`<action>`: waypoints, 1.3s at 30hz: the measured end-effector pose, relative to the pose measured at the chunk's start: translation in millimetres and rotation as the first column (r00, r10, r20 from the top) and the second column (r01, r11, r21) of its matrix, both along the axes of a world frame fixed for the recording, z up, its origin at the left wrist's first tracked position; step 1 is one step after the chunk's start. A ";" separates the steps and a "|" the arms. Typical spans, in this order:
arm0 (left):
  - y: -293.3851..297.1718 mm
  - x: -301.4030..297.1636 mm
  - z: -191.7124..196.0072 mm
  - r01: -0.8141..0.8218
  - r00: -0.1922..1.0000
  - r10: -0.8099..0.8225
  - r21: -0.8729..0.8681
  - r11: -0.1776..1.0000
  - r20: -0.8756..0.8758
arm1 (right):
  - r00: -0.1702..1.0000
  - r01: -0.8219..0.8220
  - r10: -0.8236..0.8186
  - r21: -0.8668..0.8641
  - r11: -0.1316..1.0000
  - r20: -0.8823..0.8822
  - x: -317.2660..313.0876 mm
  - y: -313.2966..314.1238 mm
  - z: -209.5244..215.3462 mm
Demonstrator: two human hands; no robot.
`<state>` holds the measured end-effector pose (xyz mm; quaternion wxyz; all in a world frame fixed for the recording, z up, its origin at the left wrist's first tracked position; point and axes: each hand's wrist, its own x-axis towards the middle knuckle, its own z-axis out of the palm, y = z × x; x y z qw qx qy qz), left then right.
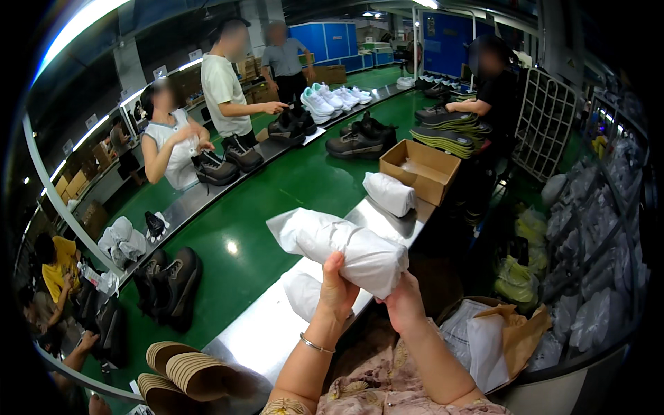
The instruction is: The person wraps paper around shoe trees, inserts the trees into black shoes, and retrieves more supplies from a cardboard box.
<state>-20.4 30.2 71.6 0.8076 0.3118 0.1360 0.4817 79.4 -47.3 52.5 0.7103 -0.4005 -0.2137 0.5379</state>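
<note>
1. L end: nested stack of curved tan cardboard sheets (197, 373) at near edge of shiny steel ledge (259, 339). Beyond it, pr of dark brown shoes (176, 287) on glossy green belt (242, 242).
2. Ctr: L hand (337, 287) holding elongated white paper-wrapped bundle (339, 247), thumb up against near side. Bundle's up over ledge, tilted, R end lower; contents hidden.
3. R hand (403, 304) also on it, gripping R end from below.
4. R of ctr: 2nd white-wrapped bundle (391, 194) by open brown cardboard box (434, 181); small pale item (413, 166) inside, can't ID.
5. Lower R: open carton (484, 299) w/ white paper sheets (486, 353) + crumpled tan paper (527, 335).
6. Far R: translucent plastic bags (591, 235) stacked, contents unclear.
7. Writing: small hanging signs (160, 72) in bkgd, upper L, too small to read.
</note>
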 end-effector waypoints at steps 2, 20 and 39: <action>6.6 -1.1 -2.2 0.016 0.999 -0.014 0.048 0.999 -0.043 | 0.972 0.182 -0.188 0.054 0.982 0.143 -10.6 7.8 0.4; 38.2 -20.1 0.5 -0.155 0.980 0.172 0.160 0.975 -0.102 | 0.926 0.121 -0.225 0.328 0.937 0.301 20.5 5.2 8.8; 103.1 119.1 -9.9 0.185 0.814 0.127 0.460 0.869 -0.567 | 0.586 0.631 -0.731 0.370 0.682 0.349 155.4 21.0 0.7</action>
